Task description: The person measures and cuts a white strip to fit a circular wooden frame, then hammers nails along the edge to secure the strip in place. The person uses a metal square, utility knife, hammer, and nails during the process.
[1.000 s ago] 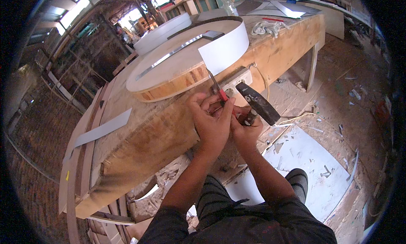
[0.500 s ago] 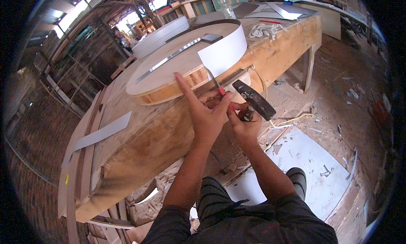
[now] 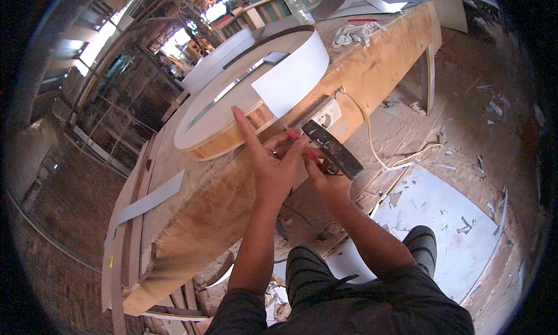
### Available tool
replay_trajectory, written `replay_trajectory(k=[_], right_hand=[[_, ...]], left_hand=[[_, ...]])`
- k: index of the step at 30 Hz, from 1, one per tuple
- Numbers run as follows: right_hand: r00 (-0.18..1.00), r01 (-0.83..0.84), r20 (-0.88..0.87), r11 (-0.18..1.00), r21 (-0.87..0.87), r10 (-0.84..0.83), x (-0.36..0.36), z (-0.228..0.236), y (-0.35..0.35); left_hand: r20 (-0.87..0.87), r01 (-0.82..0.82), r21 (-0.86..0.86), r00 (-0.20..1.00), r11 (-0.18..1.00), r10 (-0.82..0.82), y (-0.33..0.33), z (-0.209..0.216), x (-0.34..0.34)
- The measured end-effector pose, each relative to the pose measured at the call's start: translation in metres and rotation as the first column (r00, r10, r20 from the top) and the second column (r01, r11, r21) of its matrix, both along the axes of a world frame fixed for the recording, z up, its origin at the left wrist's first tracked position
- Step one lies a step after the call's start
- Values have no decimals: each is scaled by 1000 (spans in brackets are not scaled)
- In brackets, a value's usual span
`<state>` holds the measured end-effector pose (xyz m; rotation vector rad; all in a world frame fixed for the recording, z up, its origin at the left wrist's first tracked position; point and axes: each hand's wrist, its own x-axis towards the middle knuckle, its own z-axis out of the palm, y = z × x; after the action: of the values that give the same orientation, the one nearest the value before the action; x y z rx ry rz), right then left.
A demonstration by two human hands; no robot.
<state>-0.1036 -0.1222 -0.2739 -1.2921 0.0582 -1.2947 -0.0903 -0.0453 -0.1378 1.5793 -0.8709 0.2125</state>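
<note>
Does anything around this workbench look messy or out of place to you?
Mainly the floor: loose scraps are strewn on and around the white sheet, which looks untidy. On the workbench, a cloth lies crumpled, and the white band leaves part of the round panel's wooden edge bare.

a woodworking workshop, rough and dusty
a long wooden bench (image 3: 386, 65) across the centre, a hammer (image 3: 332, 150) in mid-frame, scraps (image 3: 396, 198) littering the floor (image 3: 465, 120) at lower right, a bright roof gap (image 3: 106, 40) at upper left.
</note>
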Motion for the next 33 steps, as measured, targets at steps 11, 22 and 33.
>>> replay_trajectory(k=[11,22,33], right_hand=[[999,29,22,989,146,-33,1,11,4],[998,53,28,991,124,-57,-2,12,9],[999,5,35,991,135,-10,-1,12,4]], left_hand=[[26,27,40,999,999,-29,4,0,13],[56,82,17,995,996,-83,6,-1,18],[82,56,15,995,998,-57,6,-4,20]])
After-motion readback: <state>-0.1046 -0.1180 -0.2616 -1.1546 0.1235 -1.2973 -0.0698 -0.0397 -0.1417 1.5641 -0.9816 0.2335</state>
